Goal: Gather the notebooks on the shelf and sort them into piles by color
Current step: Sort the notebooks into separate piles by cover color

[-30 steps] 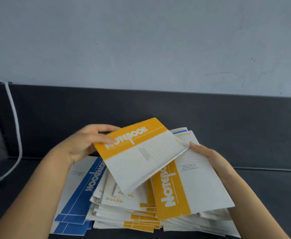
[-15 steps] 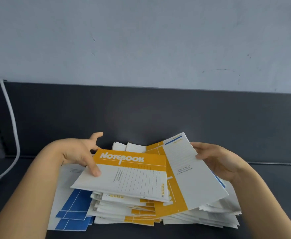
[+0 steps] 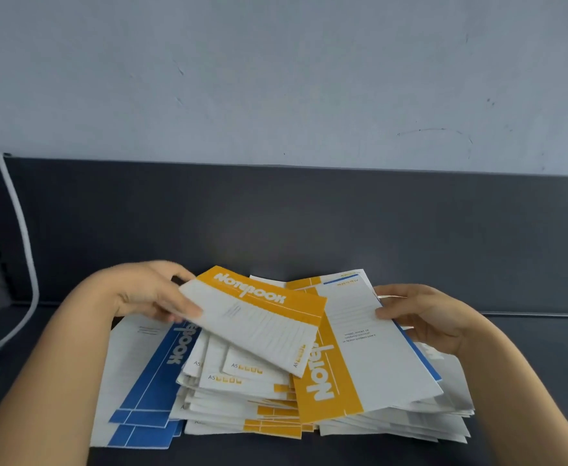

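A white cable (image 3: 24,250) runs down the far left edge, beside a dark shelf (image 3: 528,364) with a pale wall behind it. The left hand (image 3: 145,294) reaches in from the lower left, its thumb laid on top of a yellow notebook (image 3: 259,317) and its fingers curled beneath, pinching that notebook's left corner. This notebook is tilted, its yellow band with the word "Notebook" on the far side, and it hangs just above the other books. Below the left hand, blue notebooks (image 3: 151,381) lie flat on the shelf in a small pile. Just to their right sits a taller yellow pile (image 3: 242,398), loosely fanned. Next comes a sideways yellow notebook (image 3: 360,358), its title running up the cover, resting on a right-hand stack (image 3: 444,415) of mostly white edges. A blue edge shows just under it. The right hand (image 3: 423,314) comes in from the lower right and grips the sideways notebook's right edge, thumb on the cover, fingers curled behind. Whether it also holds the blue-edged book cannot be told.
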